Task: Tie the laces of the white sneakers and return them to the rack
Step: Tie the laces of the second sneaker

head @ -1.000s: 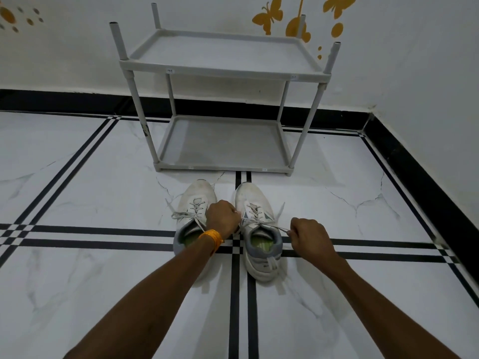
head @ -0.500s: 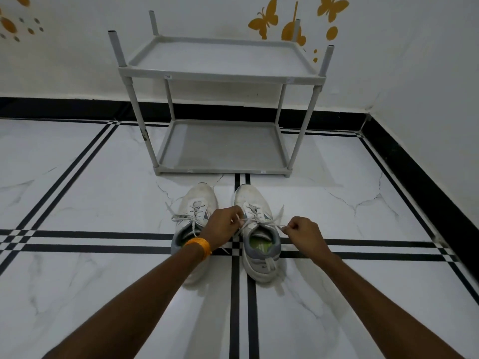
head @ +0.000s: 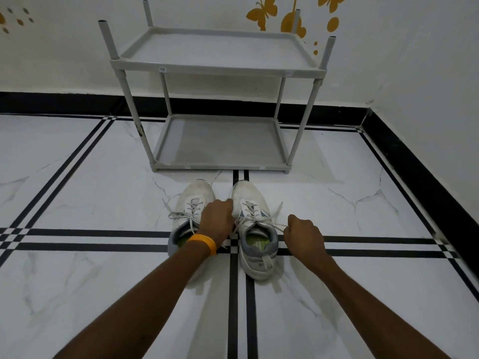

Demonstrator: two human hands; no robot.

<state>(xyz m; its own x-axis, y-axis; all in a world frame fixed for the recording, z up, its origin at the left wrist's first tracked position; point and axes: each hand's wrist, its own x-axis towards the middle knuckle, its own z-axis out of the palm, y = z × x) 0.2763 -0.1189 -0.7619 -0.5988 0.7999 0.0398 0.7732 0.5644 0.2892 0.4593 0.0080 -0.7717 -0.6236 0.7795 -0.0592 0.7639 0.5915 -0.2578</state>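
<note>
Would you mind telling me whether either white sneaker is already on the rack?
No, both white sneakers stand on the floor in front of the rack, whose two shelves hold nothing, while the right hand pulls a lace.

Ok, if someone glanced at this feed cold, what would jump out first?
Two white sneakers side by side on the marble floor, centre frame, with the left hand and right hand pulling a lace of the right-side one. Behind them stands a bare grey two-shelf rack against the butterfly-stickered wall.
</note>
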